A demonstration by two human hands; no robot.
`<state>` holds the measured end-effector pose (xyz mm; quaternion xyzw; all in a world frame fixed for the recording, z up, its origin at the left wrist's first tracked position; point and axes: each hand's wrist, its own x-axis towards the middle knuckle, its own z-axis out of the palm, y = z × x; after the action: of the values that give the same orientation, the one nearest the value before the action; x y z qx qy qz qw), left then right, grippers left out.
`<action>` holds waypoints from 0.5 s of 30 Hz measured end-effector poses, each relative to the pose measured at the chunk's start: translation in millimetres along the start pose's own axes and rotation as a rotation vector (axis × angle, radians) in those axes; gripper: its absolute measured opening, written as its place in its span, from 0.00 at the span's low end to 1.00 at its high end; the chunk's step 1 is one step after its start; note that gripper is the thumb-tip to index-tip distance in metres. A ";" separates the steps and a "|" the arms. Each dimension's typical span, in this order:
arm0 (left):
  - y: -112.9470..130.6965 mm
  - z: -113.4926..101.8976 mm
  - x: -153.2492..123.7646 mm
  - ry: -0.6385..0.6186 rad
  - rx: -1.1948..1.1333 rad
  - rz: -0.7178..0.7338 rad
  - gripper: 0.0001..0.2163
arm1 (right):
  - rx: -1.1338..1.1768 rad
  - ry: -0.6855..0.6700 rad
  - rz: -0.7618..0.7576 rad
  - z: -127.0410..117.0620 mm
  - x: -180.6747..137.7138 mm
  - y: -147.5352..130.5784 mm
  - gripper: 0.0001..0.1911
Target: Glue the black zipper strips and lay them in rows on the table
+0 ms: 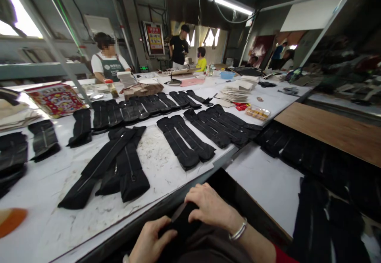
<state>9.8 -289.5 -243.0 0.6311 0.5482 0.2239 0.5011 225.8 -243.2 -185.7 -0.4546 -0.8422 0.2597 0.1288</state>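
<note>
At the bottom centre, below the table's front edge, my left hand [151, 237] pinches a piece of black fabric [187, 224] between thumb and fingers. My right hand [212, 207], with a silver bangle on its wrist, grips the same fabric at its upper right end. Much of this piece merges with dark clothing, so its full shape is hidden. In front of my hands, black zippered fabric pieces [133, 171] lie crossed in a loose pile. To their right, a pair of similar pieces [187, 140] rests side by side.
More black pieces lie in rows on the white table [166, 183]. Beyond them are stacked sheets [233, 96], a plastic food box [257, 113] and a red patterned box [56, 99]. A wooden board [330, 130] stands at right. A co-worker [108, 60] is across the table.
</note>
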 end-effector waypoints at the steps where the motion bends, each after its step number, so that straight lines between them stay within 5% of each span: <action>1: 1.4 -0.9 -0.6 0.007 0.011 0.029 0.10 | 0.100 0.019 0.027 -7.9 -2.3 3.0 0.11; 9: 9.3 -2.7 -7.2 0.041 -0.012 0.023 0.10 | 0.459 0.170 0.135 -5.8 -9.2 3.5 0.12; 15: 8.5 -13.4 -15.7 0.065 -0.139 -0.031 0.12 | 0.740 0.191 0.259 3.8 -8.5 15.4 0.22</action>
<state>-2.1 -297.9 -226.1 0.5787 0.5571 0.2737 0.5290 239.6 -244.5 -197.3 -0.5021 -0.6117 0.5162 0.3275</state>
